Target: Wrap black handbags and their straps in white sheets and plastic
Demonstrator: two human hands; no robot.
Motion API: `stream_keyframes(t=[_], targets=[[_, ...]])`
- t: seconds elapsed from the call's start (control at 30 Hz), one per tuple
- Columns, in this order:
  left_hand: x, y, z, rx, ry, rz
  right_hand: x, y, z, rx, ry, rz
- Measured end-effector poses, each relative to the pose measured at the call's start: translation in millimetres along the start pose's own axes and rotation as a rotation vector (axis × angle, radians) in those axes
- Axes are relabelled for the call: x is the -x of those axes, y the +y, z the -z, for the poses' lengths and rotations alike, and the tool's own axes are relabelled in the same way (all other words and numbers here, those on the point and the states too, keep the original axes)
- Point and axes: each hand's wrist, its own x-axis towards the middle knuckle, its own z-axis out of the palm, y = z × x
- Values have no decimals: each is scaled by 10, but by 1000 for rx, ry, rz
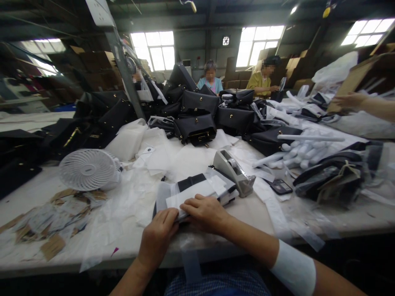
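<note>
A dark item partly wrapped in white paper [193, 193] lies at the table's near edge. My left hand [160, 232] grips the paper's near left corner, fingers bent over it. Beside it, my right hand [205, 211] has its fingers curled over the near edge of the same wrapped item. Both thumbs are mostly hidden. A grey tape dispenser [231, 172] stands just behind the item, to the right. Thin white sheets [157, 150] are spread behind and to the left.
A white fan [89, 169] and a heap of small packets [58, 218] are on the left. Black bags [196, 125] are piled behind. White rolls [304, 150] and a phone-like dark object [280, 186] lie right. Another person's arm [367, 105] reaches in at far right.
</note>
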Motion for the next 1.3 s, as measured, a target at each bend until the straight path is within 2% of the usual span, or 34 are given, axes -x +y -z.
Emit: stream_keyframes(t=[0.2, 0.37, 0.57, 0.8, 0.93, 1.07, 1.2, 1.3], targets=[[-27, -39, -25, -3, 28, -48, -46, -59, -175, 197, 133, 84], [88, -72, -68, 24, 77, -141, -36, -130, -268, 215, 213, 75], [195, -113, -29, 67, 107, -208, 50, -107, -330, 216, 309, 113], [270, -82, -77, 59, 145, -198, 227, -116, -366, 125, 266, 84], [318, -100, -137, 30, 124, -216, 278, -169, -380, 70, 246, 61], [384, -155, -192, 9, 124, -257, 263, -223, -290, 33, 225, 41], [408, -203, -237, -47, 131, -290, 29, -150, -62, -30, 165, 17], [392, -241, -277, -86, 169, -321, -332, 80, 0, -76, 106, -7]])
